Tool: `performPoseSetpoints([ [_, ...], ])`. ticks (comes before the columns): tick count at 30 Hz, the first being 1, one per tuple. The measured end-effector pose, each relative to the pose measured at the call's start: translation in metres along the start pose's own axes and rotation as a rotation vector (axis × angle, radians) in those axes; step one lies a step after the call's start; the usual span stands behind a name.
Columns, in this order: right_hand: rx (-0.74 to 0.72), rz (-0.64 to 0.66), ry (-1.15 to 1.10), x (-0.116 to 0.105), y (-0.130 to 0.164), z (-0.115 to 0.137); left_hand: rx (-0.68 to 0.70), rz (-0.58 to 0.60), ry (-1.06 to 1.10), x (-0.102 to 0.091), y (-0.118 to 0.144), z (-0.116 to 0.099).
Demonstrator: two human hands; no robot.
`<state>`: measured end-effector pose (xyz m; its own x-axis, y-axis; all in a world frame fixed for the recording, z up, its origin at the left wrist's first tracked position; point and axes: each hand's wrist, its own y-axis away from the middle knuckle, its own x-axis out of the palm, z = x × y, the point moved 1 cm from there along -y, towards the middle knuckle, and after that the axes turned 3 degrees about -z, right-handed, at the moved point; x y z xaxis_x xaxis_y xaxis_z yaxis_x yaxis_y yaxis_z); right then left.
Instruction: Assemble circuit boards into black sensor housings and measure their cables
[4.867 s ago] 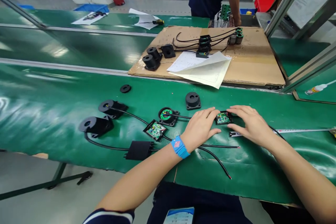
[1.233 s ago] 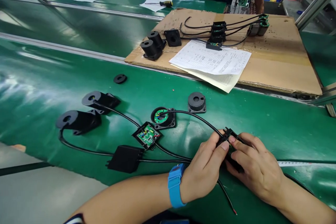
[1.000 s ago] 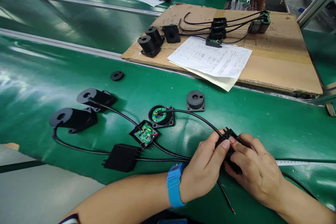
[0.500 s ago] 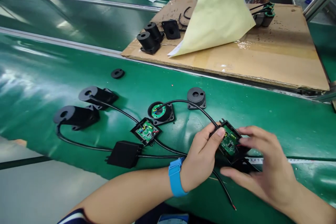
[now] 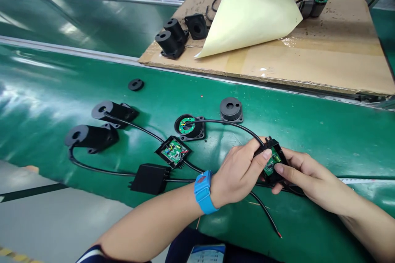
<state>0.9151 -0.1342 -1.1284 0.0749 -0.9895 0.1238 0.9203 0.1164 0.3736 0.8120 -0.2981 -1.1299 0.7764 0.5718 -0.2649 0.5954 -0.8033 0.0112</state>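
A small black housing with a green circuit board [image 5: 271,163] is held just above the green surface [image 5: 324,139], pinched between the left hand [image 5: 239,174] and the right hand [image 5: 304,178], both closed on it. A black cable [image 5: 228,124] is led from it to a round sensor base [image 5: 189,126] lying on the surface nearby.

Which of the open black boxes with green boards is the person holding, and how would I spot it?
Start at the green belt, near its front edge right of centre. There the left hand and right hand pinch a small open black box with a green board inside. Unlike the similar open box lying flat further left, this one is lifted and tilted between the fingers.
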Motion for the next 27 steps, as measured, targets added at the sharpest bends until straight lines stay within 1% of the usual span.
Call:
performPoseSetpoints([
  [2,0.018,0.018,-0.040,0.002,-0.002,-0.002,-0.021,0.029,0.006,-0.002,-0.001,0.001],
  [6,0.022,-0.002,-0.063,0.007,-0.006,-0.006,-0.125,0.100,0.140,0.000,-0.002,0.004],
  [10,-0.005,-0.065,-0.054,0.013,-0.006,-0.007,-0.177,0.089,0.200,0.006,0.000,0.006],
  [14,-0.029,-0.107,-0.010,0.016,-0.004,-0.006,-0.164,0.066,0.220,0.010,0.001,0.006],
  [18,-0.028,-0.158,0.022,0.018,-0.002,-0.008,-0.123,0.093,0.281,0.011,0.001,0.005],
  [23,0.013,-0.172,0.059,0.020,-0.002,-0.009,-0.165,0.098,0.333,0.013,0.002,0.005],
  [27,0.012,-0.177,0.037,0.021,-0.002,-0.010,-0.164,0.095,0.323,0.015,0.002,0.007],
])
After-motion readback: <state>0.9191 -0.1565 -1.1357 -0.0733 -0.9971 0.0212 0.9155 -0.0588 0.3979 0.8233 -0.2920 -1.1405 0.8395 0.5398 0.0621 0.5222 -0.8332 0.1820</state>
